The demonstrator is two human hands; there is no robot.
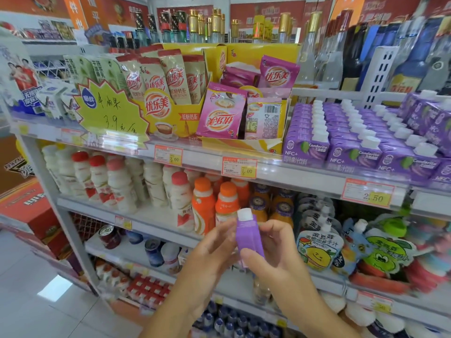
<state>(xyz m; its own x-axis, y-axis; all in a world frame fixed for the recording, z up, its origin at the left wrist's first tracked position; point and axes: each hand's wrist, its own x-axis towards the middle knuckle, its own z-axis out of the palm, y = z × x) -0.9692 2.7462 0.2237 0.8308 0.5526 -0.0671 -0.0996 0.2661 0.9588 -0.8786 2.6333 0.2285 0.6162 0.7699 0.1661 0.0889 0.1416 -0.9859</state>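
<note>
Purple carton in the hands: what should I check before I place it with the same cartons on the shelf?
1. Grip: the right hand holds the purple carton between thumb and fingers, and the left hand touches its side: ok.
2. White cap in place on top: ok.
3. Carton cap-up, only slightly tilted: ok.
4. Matching cartons found, on the upper shelf to the right: ok.
5. Free gap in those rows: cannot tell.

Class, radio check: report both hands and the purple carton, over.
Right hand grips purple carton. Left hand touches its side. Carton upright, white cap on. Nothing in the way.
</note>
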